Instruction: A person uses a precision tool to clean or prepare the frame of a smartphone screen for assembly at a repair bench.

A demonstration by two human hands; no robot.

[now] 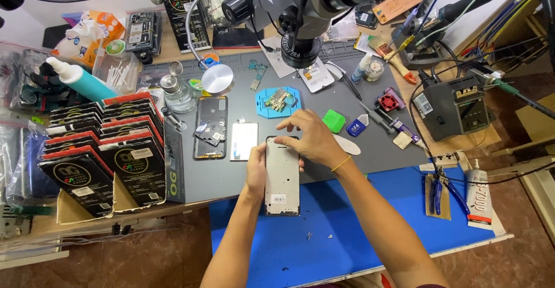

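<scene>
My left hand [255, 171] grips the left edge of a phone screen assembly [282, 178], its pale grey back facing up, held over the front edge of the grey work mat [370, 149]. At the top end of that panel my right hand [309, 137] presses down with its fingertips. A yellow band circles the right wrist. Left of the hands, on the mat, lie an opened black phone frame [210, 127] and a white rectangular plate [243, 140].
A blue holder with a circuit board [278, 100] sits behind the hands under a microscope [303, 16]. Stacked black and red boxes [104, 149] stand left. A green pick [333, 121], soldering station [457, 109], blue pliers [440, 192] and glue tube [477, 198] lie right.
</scene>
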